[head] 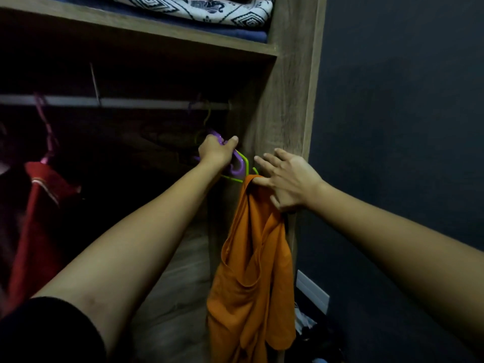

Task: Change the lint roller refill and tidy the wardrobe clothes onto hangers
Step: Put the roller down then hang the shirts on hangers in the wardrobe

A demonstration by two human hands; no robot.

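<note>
My left hand grips a purple hanger bunched with a green hanger, low inside the wardrobe near its right side panel. An orange garment hangs down from the green hanger's end. My right hand holds the garment's top edge between thumb and fingers, its other fingers spread. The hanging rail runs across the dark compartment above. The hangers' hooks are hard to make out in the dark.
A red garment hangs at the left on a pink hanger. Folded patterned and blue textiles lie on the top shelf. The wardrobe's side panel meets a dark wall at the right. Items lie on the floor.
</note>
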